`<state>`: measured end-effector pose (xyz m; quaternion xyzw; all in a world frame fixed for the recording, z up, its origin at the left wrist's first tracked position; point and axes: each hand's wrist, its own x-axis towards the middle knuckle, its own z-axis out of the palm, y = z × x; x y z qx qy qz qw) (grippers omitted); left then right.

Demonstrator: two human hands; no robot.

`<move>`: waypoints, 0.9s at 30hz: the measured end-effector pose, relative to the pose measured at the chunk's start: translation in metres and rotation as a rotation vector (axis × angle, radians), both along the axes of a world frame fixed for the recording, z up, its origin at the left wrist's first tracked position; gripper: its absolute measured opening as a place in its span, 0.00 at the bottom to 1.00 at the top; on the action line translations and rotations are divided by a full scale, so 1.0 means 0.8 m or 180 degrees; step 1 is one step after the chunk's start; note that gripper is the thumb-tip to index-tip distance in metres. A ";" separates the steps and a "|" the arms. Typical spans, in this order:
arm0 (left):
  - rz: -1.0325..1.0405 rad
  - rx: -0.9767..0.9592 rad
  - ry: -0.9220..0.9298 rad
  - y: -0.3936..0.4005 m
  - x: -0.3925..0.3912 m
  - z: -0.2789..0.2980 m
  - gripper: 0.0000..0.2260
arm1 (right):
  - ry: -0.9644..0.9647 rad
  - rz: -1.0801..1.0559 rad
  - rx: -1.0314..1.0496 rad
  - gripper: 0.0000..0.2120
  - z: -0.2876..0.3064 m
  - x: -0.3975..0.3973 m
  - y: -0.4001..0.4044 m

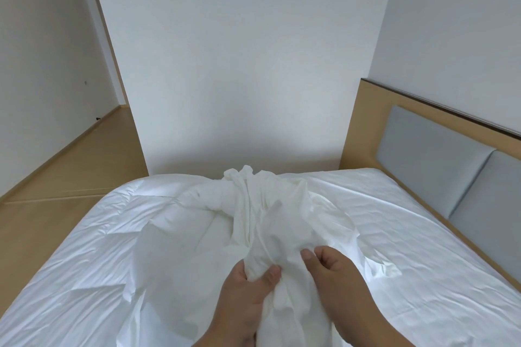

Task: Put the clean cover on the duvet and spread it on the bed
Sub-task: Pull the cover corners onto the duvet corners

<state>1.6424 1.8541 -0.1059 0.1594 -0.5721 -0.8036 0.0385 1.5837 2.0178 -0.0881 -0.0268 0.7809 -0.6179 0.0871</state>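
A bunched white cover (270, 214) rises in a crumpled ridge from my hands toward the far side of the bed. My left hand (248, 293) grips a fold of it, thumb over the cloth. My right hand (335, 270) pinches the same bunch just to the right, fingers curled into the fabric. Under the cover a white quilted duvet (118, 236) lies spread over the left half of the bed. The mattress sheet (400, 222) shows on the right half.
A wooden headboard with grey padded panels (428, 160) runs along the right side. A white wall (239, 65) stands just beyond the far edge of the bed. Wooden floor (76, 166) opens to the left toward a corridor.
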 end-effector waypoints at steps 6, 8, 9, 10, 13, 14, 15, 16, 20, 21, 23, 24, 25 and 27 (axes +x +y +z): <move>0.0602 -0.0155 0.0202 -0.017 -0.007 0.016 0.21 | 0.0808 0.0195 0.0894 0.22 0.052 0.029 0.030; 0.0594 -0.0247 0.0246 -0.013 -0.010 0.021 0.22 | 0.0458 0.0401 0.0553 0.20 0.049 0.046 0.001; 0.0538 -0.0275 0.0317 -0.010 -0.012 0.023 0.24 | 0.0287 0.0646 0.0508 0.16 0.042 0.067 -0.013; 0.0434 -0.0328 0.0388 -0.008 -0.013 0.026 0.25 | 0.0593 0.0290 0.0518 0.08 0.023 0.074 -0.017; 0.0075 -0.0574 0.0552 -0.005 -0.014 0.021 0.25 | 0.1222 0.0513 0.1213 0.20 -0.002 0.072 -0.014; -0.0069 -0.0458 0.0578 -0.006 -0.013 0.020 0.23 | 0.0857 0.1147 0.1251 0.19 0.007 0.064 -0.008; -0.0238 -0.0329 0.0603 -0.007 -0.013 0.018 0.22 | 0.0521 0.1585 0.1426 0.21 0.020 0.053 -0.003; -0.0370 -0.0304 0.0608 -0.010 -0.012 0.016 0.21 | 0.0380 0.1396 0.1522 0.21 0.026 0.033 0.017; -0.0489 -0.0448 0.0579 -0.021 -0.009 0.012 0.17 | -0.0309 0.0949 0.0098 0.19 0.034 0.005 0.030; -0.0606 -0.0517 0.0575 -0.020 -0.008 0.012 0.22 | -0.0558 0.1029 -0.0153 0.21 0.028 0.006 0.023; -0.0843 -0.0693 0.0587 -0.019 -0.004 0.017 0.33 | -0.0489 0.1147 0.0076 0.18 0.017 0.012 0.015; -0.0951 -0.0818 0.0619 -0.018 -0.001 0.022 0.35 | -0.0292 0.1212 0.0343 0.17 0.013 0.015 0.013; -0.1036 -0.1006 0.0654 -0.017 0.001 0.025 0.33 | -0.0169 0.1195 0.0530 0.15 0.010 0.015 0.010; -0.1173 -0.1403 0.0701 -0.011 0.005 0.031 0.30 | -0.0161 0.1163 0.0395 0.11 0.010 0.015 0.000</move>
